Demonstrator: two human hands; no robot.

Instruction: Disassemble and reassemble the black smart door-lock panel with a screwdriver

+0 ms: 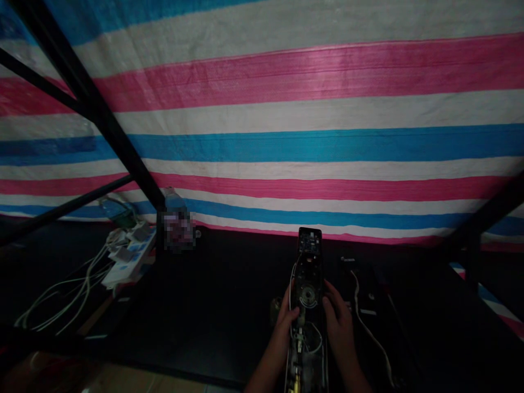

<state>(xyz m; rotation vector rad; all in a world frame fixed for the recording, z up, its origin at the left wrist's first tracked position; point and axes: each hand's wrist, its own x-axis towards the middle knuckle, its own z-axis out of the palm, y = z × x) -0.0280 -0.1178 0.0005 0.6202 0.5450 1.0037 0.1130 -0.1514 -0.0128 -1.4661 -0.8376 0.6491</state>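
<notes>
A long, narrow black electronic device housing [309,270] stretches away from me, its inside facing up. It shows a circuit board at the far end, a round part in the middle, white wires and brass-coloured metal pieces nearer me. My left hand [285,315] is closed around its left edge, the thumb lying over the rim by a white wire. Gripping the opposite edge is my right hand [339,317], with its fingers partly hidden beneath. A small rounded object [275,310] sits just left of my left hand, too dark to name.
Right of the housing, a pale cable [360,311] runs across the black table [213,311] among small dark parts. On the left are a white power strip [130,262] with tangled cables, and a plastic bottle [176,202]. A black metal frame [118,144] stands before a striped tarp [307,147].
</notes>
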